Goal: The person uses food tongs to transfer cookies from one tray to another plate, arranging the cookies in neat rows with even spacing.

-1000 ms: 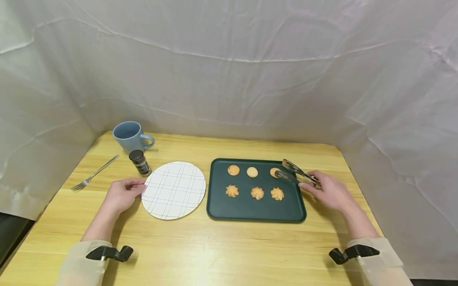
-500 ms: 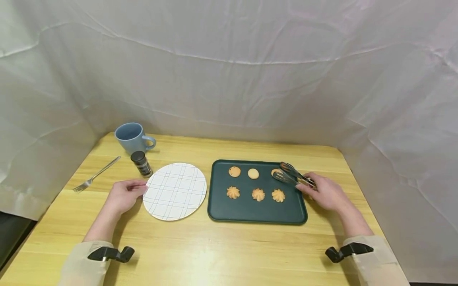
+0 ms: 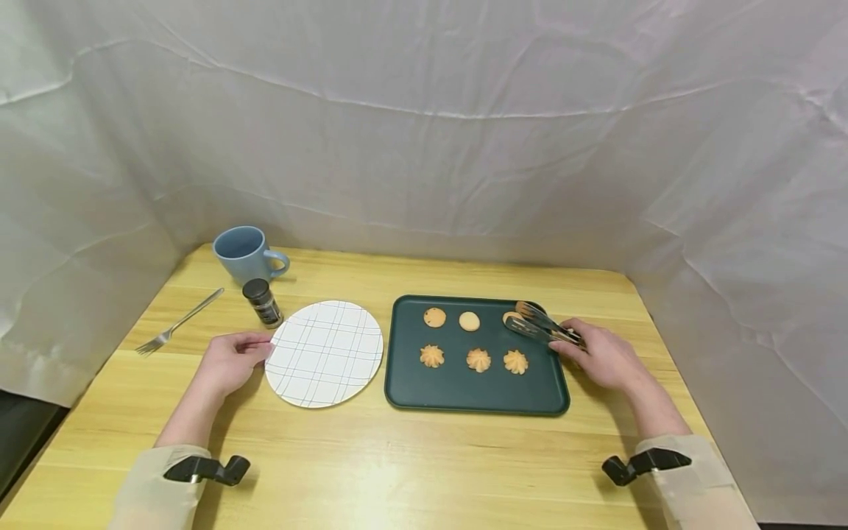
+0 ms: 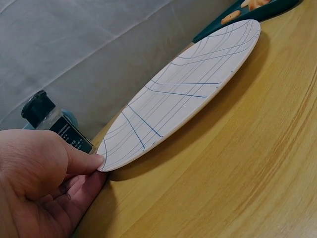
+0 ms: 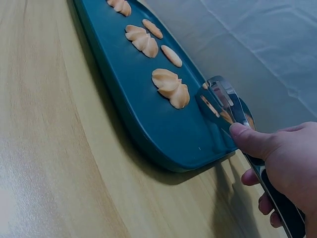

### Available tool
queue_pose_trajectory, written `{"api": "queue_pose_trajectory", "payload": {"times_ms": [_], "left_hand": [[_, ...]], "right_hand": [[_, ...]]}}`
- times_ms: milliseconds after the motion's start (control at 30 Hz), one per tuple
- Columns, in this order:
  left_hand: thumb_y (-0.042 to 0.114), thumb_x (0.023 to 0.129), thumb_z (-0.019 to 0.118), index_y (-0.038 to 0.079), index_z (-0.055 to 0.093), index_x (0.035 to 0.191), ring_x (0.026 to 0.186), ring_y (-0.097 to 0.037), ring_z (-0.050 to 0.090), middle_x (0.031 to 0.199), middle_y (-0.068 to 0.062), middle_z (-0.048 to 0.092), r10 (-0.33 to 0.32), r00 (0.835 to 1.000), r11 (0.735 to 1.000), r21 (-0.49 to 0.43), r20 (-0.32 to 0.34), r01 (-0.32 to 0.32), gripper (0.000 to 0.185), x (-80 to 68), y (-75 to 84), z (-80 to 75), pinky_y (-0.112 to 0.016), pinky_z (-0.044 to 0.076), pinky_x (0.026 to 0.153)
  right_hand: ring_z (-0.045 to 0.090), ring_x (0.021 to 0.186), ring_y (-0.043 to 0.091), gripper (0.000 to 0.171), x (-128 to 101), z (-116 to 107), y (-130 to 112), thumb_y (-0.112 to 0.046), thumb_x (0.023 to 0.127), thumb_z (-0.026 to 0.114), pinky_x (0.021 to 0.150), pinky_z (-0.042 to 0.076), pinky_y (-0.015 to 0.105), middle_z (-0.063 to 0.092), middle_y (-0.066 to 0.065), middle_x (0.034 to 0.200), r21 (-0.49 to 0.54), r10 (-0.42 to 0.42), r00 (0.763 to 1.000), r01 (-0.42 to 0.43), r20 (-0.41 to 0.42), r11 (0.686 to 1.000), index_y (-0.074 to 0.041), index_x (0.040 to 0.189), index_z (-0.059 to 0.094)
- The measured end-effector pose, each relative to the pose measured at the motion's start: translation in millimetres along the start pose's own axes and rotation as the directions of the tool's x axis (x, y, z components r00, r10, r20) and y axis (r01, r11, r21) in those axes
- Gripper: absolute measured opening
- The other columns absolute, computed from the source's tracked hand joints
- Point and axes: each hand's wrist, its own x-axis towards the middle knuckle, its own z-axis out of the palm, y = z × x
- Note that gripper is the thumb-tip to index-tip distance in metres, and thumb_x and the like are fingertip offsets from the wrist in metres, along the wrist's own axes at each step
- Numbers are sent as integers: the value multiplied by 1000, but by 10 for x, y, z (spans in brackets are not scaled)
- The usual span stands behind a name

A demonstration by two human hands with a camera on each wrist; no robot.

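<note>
The right hand (image 3: 606, 357) holds metal tongs (image 3: 539, 324), fingers curled round the handle. The tong tips sit over the back right cookie (image 3: 510, 318) on the green tray (image 3: 477, 397), one blade above it and one beside it. I cannot tell if they squeeze it yet.

The left hand (image 3: 228, 361) pinches the near-left rim of the white checked plate (image 3: 324, 353), thumb on top. The plate's other edge is just beside the tray.

What could go wrong, I think: the cookie could snap if the tongs press too hard, or slip and fall on the table (image 3: 424, 456) if they press too softly. The plate could tip if the left hand lifts its rim more.

Count: six cookies on the tray, three flat round ones in back and three swirly ones (image 3: 478, 359) in front. One plate, one tray, one tongs. Farther left are one blue mug (image 3: 244, 254), one small jar (image 3: 263, 302) and one fork (image 3: 175, 322).
</note>
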Motion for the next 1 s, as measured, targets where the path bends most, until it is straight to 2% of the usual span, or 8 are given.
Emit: {"api": "queue_pose_trajectory", "payload": {"times_ms": [467,733,1000], "left_hand": [[16,106,66,-12,66,131,94,-15,68,121,-27,71,10,1000,1000,-2,-2,-10,38,-9,-10,-3,-19,54,73],[16,106,66,-12,66,130,96,-17,69,122,-27,71,7,1000,1000,-2,-4,-7,37,-21,-3,6,-19,53,73],[17,106,67,-13,66,130,97,-20,69,121,-27,72,17,1000,1000,10,-6,-17,38,-7,-12,-11,-19,53,71]], "right_hand": [[67,110,42,61,35,37,22,-59,106,57,87,51,62,70,20,124,4,19,1000,-19,5,1000,-9,139,61],[66,114,45,54,51,40,0,-53,107,58,90,50,65,69,22,127,14,5,1000,-5,6,1000,-10,141,60],[65,116,45,51,47,34,0,-52,107,58,91,49,65,70,20,128,10,2,1000,-2,-6,1000,-13,140,62]]}}
